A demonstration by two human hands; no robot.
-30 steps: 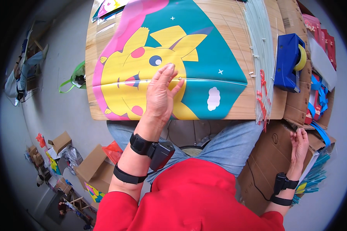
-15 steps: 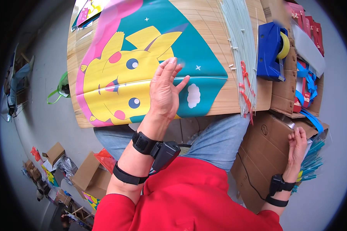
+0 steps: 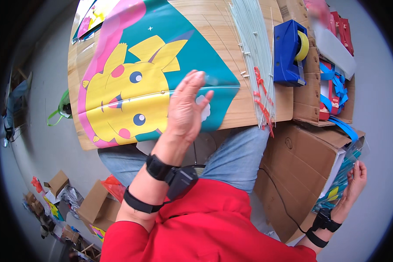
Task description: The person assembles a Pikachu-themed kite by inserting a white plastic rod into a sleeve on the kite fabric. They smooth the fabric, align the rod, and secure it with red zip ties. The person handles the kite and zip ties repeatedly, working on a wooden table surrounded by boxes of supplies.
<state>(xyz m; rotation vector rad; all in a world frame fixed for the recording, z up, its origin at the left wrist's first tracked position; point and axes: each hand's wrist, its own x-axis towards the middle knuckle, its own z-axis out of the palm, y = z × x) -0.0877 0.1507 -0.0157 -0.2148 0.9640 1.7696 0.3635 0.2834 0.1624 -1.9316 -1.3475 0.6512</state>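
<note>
A kite-like printed sheet (image 3: 148, 48) lies on the wooden table, with a yellow cartoon character on teal and pink. A thin pale rod crosses it. My left hand (image 3: 187, 109) is over the sheet's right part, fingers stretched and thumb apart; a pale blur beside the fingertips cannot be made out. At the lower right, my right hand (image 3: 355, 183) reaches to the side of a cardboard box (image 3: 305, 157). Its fingertips are pinched at the edge of clear plastic film (image 3: 360, 149). Teal and yellow packed pieces (image 3: 334, 196) show beside that hand.
Thin white rods (image 3: 255, 43) with red ties (image 3: 262, 98) lie along the table's right side. A blue tape dispenser (image 3: 286, 52) stands next to an open carton (image 3: 310, 98) holding red packs and blue ribbons. Open boxes (image 3: 94, 201) sit on the floor at left.
My right hand has moved outward to the right and down, reaching the clear film beside the box. My left hand stays over the sheet. The whole view has shifted, moving the table slightly left.
</note>
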